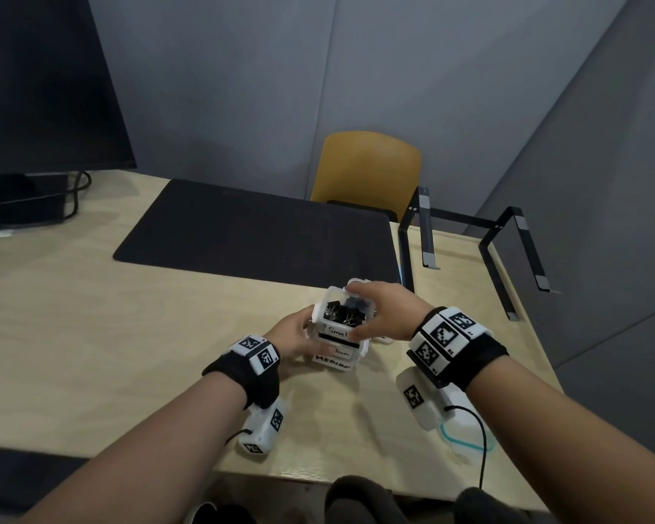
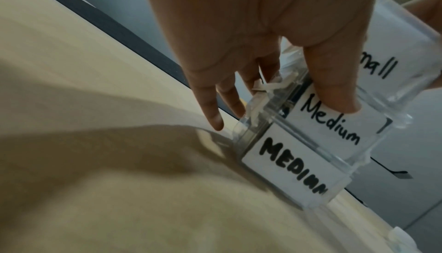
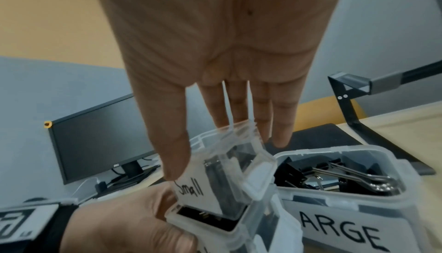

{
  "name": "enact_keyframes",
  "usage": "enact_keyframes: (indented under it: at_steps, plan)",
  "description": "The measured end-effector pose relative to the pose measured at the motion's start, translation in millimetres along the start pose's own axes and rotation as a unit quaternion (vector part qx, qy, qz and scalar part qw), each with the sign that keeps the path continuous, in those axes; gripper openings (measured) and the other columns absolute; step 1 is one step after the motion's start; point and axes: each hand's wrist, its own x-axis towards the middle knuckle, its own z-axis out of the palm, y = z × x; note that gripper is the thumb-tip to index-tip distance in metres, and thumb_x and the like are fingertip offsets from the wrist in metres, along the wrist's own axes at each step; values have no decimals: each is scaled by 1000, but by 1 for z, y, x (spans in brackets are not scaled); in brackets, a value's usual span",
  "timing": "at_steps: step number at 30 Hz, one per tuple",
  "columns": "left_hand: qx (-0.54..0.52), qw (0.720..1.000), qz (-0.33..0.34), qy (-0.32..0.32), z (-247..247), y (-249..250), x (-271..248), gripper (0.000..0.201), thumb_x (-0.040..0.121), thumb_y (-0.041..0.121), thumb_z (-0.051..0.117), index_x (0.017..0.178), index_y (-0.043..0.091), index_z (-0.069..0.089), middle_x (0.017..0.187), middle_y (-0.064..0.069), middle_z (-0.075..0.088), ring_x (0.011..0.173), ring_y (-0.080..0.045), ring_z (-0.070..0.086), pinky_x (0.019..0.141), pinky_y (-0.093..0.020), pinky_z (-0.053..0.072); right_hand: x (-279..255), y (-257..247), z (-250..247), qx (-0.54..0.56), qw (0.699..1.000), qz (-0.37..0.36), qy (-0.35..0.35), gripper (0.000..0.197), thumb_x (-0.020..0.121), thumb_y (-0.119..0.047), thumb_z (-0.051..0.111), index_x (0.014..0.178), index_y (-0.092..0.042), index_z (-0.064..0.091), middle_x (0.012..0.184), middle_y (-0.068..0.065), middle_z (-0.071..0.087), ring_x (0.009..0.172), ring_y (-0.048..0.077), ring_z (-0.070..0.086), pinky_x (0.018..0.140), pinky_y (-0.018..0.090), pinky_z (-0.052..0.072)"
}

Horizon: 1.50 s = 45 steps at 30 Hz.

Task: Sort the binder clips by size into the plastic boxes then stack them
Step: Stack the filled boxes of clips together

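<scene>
Three clear plastic boxes stand stacked near the table's middle. The top one, the "Small" box (image 1: 339, 315) (image 3: 215, 187) (image 2: 387, 52), holds black binder clips and sits tilted on the rim of the "Medium" box (image 2: 334, 128) (image 3: 205, 221). My right hand (image 1: 379, 312) (image 3: 229, 155) grips the small box from above, thumb on its label and fingers behind. My left hand (image 1: 295, 334) (image 2: 275, 107) holds the upper medium box, with the thumb (image 2: 334, 90) on its label. Under it, a second "MEDIUM" box (image 2: 294, 164) (image 1: 333, 363) rests on the table.
A "LARGE" box (image 3: 347, 219) with big black clips stands open right beside the stack. A black mat (image 1: 258, 236) lies behind, a monitor (image 1: 46, 88) far left, a black metal stand (image 1: 507, 251) at the right edge, a teal-rimmed lid (image 1: 469, 440) front right.
</scene>
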Motion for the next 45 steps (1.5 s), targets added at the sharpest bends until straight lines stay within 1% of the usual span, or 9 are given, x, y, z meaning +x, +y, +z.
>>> enact_keyframes:
  at_steps: [4,10,14,20,25,35,39,42,45]
  plan:
    - [-28,999,-22,8,0,-3,1,54,67,-8,78,107,23,61,104,-9,67,94,-29,68,67,-41,57,3,-4,-2,-26,999,8,-20,78,72,-32,77,140,-30,38,127,-4,57,112,15,54,93,31,48]
    - [-6,1000,-1,15,1,-3,0,50,68,-9,77,105,20,61,97,-5,69,85,-22,70,64,-30,57,-1,-1,3,7,999,28,-28,80,74,-35,76,142,-33,35,132,-6,55,119,13,51,99,29,43]
    - [-16,1000,-2,25,3,-4,-2,48,65,-7,79,105,14,63,107,-15,64,93,-33,68,70,-47,58,-3,-3,1,12,999,31,-33,79,75,-32,76,143,-32,34,135,-6,53,123,14,48,98,27,39]
    - [145,989,29,27,-1,12,-7,42,77,5,73,108,26,54,94,9,49,79,-14,59,55,-18,52,-5,-5,0,3,999,37,-34,79,76,-32,75,143,-33,32,136,-7,51,124,15,47,99,28,39]
    - [147,987,37,54,-9,6,-10,60,73,0,64,119,37,54,115,-8,52,97,-30,60,78,-47,55,-6,-4,0,6,999,37,-35,79,77,-33,74,143,-34,32,136,-8,51,126,15,46,101,30,37]
    - [48,990,70,117,-19,10,-8,59,76,-24,42,123,8,59,103,-4,67,94,-12,62,76,-18,51,-4,-4,-1,5,998,34,-43,79,77,-33,74,143,-33,32,137,-6,50,124,17,47,98,31,40]
    - [6,990,57,132,-19,16,-7,52,77,-24,43,119,2,61,92,-8,70,87,-16,65,76,-18,53,-3,-3,-1,5,998,33,-46,79,76,-33,74,143,-34,32,137,-7,50,123,16,48,97,30,40]
    - [-24,987,46,152,-16,23,-8,45,77,-16,47,116,0,62,82,-12,67,75,-18,62,72,-20,55,-1,-2,0,0,998,29,-50,79,77,-34,74,143,-33,32,136,-7,51,124,16,47,96,28,39]
    - [-21,986,20,165,-16,33,-6,51,67,15,52,116,10,64,84,-10,63,78,-20,60,78,-33,54,-1,0,1,3,999,24,-46,79,76,-34,74,143,-33,32,134,-7,53,121,15,49,96,28,40]
